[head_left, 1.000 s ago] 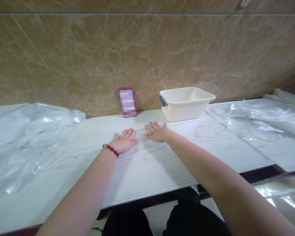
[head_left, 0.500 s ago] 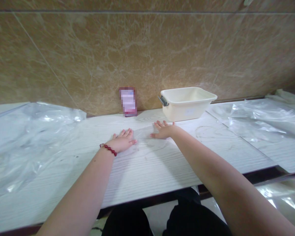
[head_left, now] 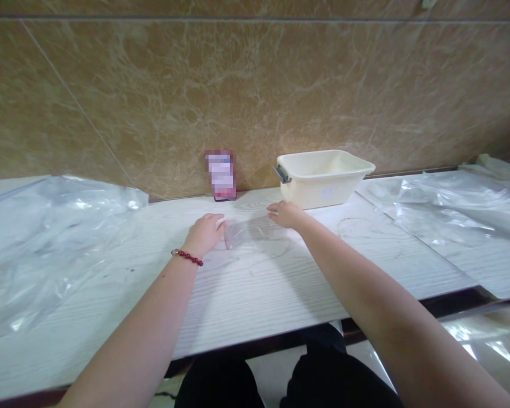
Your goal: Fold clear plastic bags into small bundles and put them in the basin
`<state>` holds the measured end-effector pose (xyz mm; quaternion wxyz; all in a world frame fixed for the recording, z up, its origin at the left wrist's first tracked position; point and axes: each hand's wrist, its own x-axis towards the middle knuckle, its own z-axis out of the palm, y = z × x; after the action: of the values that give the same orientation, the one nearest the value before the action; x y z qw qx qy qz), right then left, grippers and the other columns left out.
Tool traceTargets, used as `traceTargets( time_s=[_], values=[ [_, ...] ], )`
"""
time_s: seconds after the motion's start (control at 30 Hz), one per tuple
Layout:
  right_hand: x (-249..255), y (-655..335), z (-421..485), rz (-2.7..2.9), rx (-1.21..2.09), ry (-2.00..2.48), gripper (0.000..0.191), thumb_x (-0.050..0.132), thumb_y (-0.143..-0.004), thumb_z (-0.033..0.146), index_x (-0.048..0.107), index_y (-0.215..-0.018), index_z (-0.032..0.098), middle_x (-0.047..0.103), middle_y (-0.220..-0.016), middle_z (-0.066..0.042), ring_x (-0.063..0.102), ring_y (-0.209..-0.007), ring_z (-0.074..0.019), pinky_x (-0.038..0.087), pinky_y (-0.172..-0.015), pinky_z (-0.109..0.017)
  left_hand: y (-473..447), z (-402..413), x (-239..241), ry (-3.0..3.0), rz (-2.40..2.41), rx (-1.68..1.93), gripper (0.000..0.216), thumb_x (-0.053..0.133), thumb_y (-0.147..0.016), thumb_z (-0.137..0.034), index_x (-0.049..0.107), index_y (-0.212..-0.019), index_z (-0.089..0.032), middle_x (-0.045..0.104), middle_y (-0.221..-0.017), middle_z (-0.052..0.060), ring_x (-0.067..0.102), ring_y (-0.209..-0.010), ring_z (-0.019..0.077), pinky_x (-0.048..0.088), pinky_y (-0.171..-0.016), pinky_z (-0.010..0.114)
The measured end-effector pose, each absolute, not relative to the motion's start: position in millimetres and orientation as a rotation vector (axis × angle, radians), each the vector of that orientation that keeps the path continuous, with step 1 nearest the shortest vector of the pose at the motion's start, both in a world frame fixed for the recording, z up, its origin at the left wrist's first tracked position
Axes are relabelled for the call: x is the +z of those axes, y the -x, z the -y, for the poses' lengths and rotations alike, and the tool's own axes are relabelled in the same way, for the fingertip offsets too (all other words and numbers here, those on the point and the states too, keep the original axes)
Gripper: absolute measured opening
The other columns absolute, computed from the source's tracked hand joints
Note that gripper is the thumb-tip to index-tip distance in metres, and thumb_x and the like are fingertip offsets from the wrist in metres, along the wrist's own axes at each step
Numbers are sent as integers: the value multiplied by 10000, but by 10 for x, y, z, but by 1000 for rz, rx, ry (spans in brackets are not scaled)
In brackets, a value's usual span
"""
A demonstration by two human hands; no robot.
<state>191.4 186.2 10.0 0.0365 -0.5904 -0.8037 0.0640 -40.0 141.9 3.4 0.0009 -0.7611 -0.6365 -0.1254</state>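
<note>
A small clear plastic bag (head_left: 251, 231) hangs between my two hands, just above the white wood-grain table (head_left: 255, 283). My left hand (head_left: 204, 232), with a red bead bracelet on the wrist, pinches the bag's left edge. My right hand (head_left: 285, 214) pinches its right edge, close in front of the cream plastic tub (head_left: 323, 177). Both hands are closed on the bag, and its lower part still touches the table.
A small red-and-white card (head_left: 221, 174) leans on the brown marble wall behind the hands. Crumpled clear plastic sheeting (head_left: 46, 238) covers the table's left end. More clear plastic sheeting (head_left: 459, 204) covers the right end. My dark-clothed legs show under the front edge.
Both hands lay flat and spread on the table before. They have now closed on the clear bag's edges and lifted it, the right hand having shifted right toward the tub.
</note>
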Motion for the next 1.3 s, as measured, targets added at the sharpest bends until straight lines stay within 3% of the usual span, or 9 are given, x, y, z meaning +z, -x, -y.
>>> traceTargets(
  time_s=[0.23,0.6,0.97,1.07,1.17,1.3],
  values=[
    [-32,-1778,-1835,2398,78,1681,325,362,-776,380,552,-1018,276,496,-1103,-49,437,-997,-208,323,-829,-330,363,-1469,-56,2379,2011,-388,446,356,-753,-415,522,-1092,-179,534,-1096,76,501,-970,202,370,-846,288],
    [-55,-1708,-1852,2326,124,1680,213,407,-756,270,593,-849,223,536,-984,-56,453,-929,-208,361,-731,-314,251,-1450,-69,2416,1973,-401,416,372,-743,-428,560,-1045,-213,546,-1085,59,485,-991,207,357,-851,295],
    [89,-1694,-1761,2301,-31,1255,144,411,-791,206,543,-846,182,528,-999,-46,386,-987,-191,292,-798,-309,241,-1458,-60,2660,1945,-830,495,441,-713,-446,494,-1112,-156,606,-979,71,555,-873,173,407,-767,253],
    [171,-1693,-1706,2322,55,1122,153,399,-801,215,539,-850,178,534,-996,-51,386,-1004,-183,273,-841,-321,246,-1422,-7,2706,1963,-885,475,473,-685,-453,524,-1065,-172,636,-844,51,574,-752,171,426,-684,260],
    [227,-1673,-1670,2283,250,1000,184,378,-812,254,520,-899,175,531,-1016,-55,410,-1007,-157,287,-859,-303,243,-1396,42,2812,1901,-948,331,487,-675,-425,597,-865,-177,631,-746,26,563,-668,157,424,-629,255],
    [250,-1617,-1679,1868,611,1059,365,322,-820,384,363,-1125,188,421,-1196,-66,404,-1058,-130,371,-786,-248,195,-1396,59,2744,1987,-1592,257,515,-662,-387,556,-778,-161,619,-721,24,563,-642,140,435,-600,251]
  ],
)
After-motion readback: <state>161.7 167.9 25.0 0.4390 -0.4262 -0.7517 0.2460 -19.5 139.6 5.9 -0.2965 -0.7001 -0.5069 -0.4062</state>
